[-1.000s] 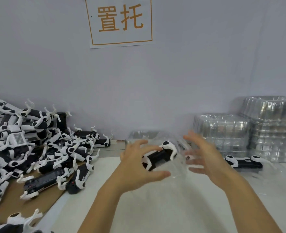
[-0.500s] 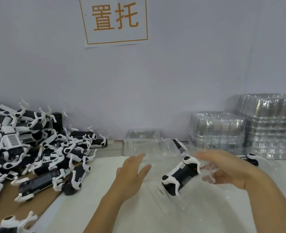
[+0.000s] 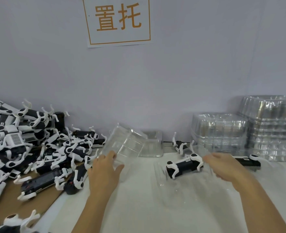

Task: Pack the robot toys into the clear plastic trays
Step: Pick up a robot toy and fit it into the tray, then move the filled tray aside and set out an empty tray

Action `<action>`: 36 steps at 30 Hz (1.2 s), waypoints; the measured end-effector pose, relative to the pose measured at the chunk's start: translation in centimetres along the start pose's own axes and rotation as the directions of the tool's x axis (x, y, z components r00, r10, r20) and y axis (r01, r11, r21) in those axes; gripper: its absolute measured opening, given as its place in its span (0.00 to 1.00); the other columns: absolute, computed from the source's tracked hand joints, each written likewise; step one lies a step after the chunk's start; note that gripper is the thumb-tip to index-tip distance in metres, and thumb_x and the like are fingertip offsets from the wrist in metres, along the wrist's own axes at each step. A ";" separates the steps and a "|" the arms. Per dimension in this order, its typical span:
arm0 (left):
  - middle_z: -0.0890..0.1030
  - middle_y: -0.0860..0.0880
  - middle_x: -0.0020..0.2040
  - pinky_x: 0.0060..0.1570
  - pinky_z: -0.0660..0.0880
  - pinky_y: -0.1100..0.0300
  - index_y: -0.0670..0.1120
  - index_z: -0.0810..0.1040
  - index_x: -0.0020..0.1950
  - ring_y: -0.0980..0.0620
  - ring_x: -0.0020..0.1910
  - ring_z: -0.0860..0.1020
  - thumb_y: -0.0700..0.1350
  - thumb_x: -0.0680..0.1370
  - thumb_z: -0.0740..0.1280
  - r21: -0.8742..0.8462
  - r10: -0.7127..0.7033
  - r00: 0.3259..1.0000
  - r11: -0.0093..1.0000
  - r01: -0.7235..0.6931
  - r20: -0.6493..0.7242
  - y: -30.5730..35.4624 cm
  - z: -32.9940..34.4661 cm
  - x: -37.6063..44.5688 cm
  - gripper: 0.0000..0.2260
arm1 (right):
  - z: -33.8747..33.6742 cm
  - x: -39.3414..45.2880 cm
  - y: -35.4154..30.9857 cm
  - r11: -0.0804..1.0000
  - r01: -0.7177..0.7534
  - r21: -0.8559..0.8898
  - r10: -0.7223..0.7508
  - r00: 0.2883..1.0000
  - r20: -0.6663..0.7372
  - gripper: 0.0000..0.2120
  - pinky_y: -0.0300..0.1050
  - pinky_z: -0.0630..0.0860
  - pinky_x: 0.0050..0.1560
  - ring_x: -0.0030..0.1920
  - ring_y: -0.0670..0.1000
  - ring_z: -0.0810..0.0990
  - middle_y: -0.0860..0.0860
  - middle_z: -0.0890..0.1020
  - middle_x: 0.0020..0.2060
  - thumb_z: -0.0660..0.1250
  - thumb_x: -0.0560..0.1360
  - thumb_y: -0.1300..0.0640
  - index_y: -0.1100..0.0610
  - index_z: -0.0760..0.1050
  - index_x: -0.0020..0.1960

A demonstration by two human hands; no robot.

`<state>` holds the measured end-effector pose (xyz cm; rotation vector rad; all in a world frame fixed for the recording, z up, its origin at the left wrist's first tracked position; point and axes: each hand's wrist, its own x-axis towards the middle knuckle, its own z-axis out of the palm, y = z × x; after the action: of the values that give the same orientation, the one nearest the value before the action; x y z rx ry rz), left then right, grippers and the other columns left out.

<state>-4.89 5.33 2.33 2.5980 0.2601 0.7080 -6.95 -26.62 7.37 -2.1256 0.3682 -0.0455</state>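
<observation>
While the left hand [image 3: 105,167] lifts a clear plastic tray [image 3: 124,145] off the white table [image 3: 138,207], a robot toy [image 3: 183,165] lies in another see-through tray [image 3: 186,185] near the middle. That toy looks like a little dog — a black body with white legs bent at the ends and a small label on its back. It rests on its side, just left of the right hand [image 3: 223,167].

The lifted tray is tipped up on a slant, with its top edge leaning toward the wall. You can see straight through it, and it has ridges pressed into it. The left thumb sits on the near edge of the tray and the fingers curl round behind it, so the hand grips it.

The right hand reaches over the far end of the flat tray. Its fingers [image 3: 211,157] are bent a little and lie close together, next to the toy's white back leg. Whether they touch the toy or the tray cannot be told — the clear plastic is too hard to make out there.

More black and white toys are heaped in a big pile [image 3: 29,145] on brown cardboard at the left. One more toy [image 3: 179,144] stands by the wall, and another [image 3: 247,161] lies past the right hand. Stacks of trays [image 3: 246,130] stand at the right.
</observation>
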 end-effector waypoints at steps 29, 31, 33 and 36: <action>0.75 0.49 0.56 0.59 0.72 0.47 0.55 0.74 0.61 0.46 0.61 0.70 0.54 0.76 0.72 -0.071 -0.043 0.999 0.997 0.043 0.003 0.2 0.0 -0.1 0.16 | 5.2 2.1 1.3 0.853 -0.055 -0.519 -0.174 0.907 -0.383 0.16 0.51 0.61 0.62 0.66 0.55 0.67 0.54 0.80 0.56 0.66 0.75 0.60 0.44 0.80 0.59; 0.75 0.49 0.56 0.59 0.72 0.47 0.55 0.74 0.61 0.47 0.61 0.70 0.54 0.76 0.72 -0.070 -0.044 0.999 0.997 0.044 0.007 0.2 0.0 0.0 0.16 | 3.7 2.7 2.1 0.913 -0.119 -0.390 -0.103 0.858 -0.503 0.14 0.52 0.62 0.61 0.63 0.58 0.67 0.56 0.78 0.48 0.68 0.75 0.63 0.48 0.83 0.55; 0.75 0.49 0.55 0.59 0.72 0.47 0.55 0.74 0.61 0.47 0.60 0.69 0.54 0.76 0.72 -0.075 -0.043 0.999 0.996 0.044 0.009 0.2 0.0 0.0 0.16 | 2.6 3.1 2.5 0.980 -0.084 -0.182 -0.038 0.815 -0.578 0.16 0.51 0.62 0.58 0.61 0.61 0.66 0.60 0.74 0.50 0.68 0.73 0.69 0.50 0.84 0.52; 0.75 0.49 0.55 0.58 0.72 0.48 0.55 0.75 0.61 0.48 0.60 0.69 0.53 0.75 0.73 -0.089 -0.039 0.999 0.995 0.040 0.014 0.3 0.1 0.1 0.16 | 2.4 3.7 2.8 0.995 -0.010 -0.101 -0.052 0.804 -0.593 0.19 0.46 0.58 0.51 0.62 0.64 0.67 0.62 0.74 0.60 0.66 0.72 0.70 0.50 0.84 0.52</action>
<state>-4.76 5.03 2.38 2.5052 0.2693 0.6743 -3.69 -27.14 3.38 -2.1746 0.7273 -0.7415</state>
